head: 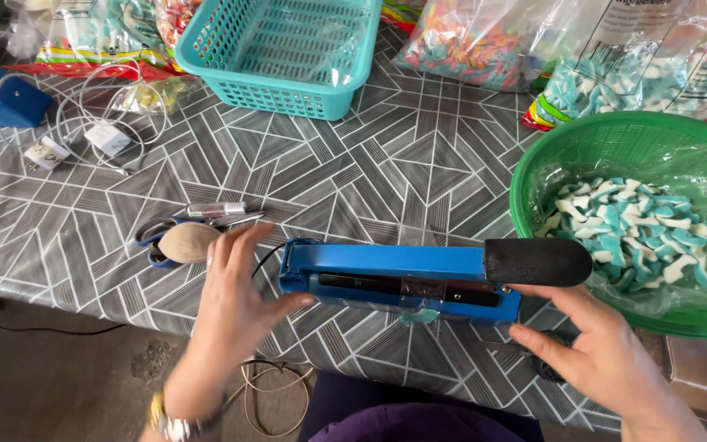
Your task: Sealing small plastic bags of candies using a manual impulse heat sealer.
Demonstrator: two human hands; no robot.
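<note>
Head view, going left to right along the table [419, 155]: near the left edge lie white chargers [83, 143] with coiled cables, then a pair of blue-handled scissors [157, 239] with a smooth tan stone [187, 242] resting on them.

Just right of these is the left hand [235, 303], fingers spread and loose, the thumb tip touching the hinge end of the blue heat sealer [398, 278]. It is clamped on nothing.

The sealer sits close to the near edge of the table, directly ahead of both hands and between them. Its long axis runs left to right, roughly parallel to that near edge. The hinge end points left; the black foam-covered handle [538, 260] points right, towards the green round basket [656, 164] of blue and white sweets [640, 229]. The lever arm is raised a little above the base, and something clear, hard to make out, lies in the gap.

At the right end, the right hand [607, 352] is open too, fingertips just under the handle and close to the base; whether they touch is unclear. Both hands are about equally near, one at each end.

Towards the far edge stand a teal rectangular basket [276, 49] and clear bags of coloured sweets [484, 41].
</note>
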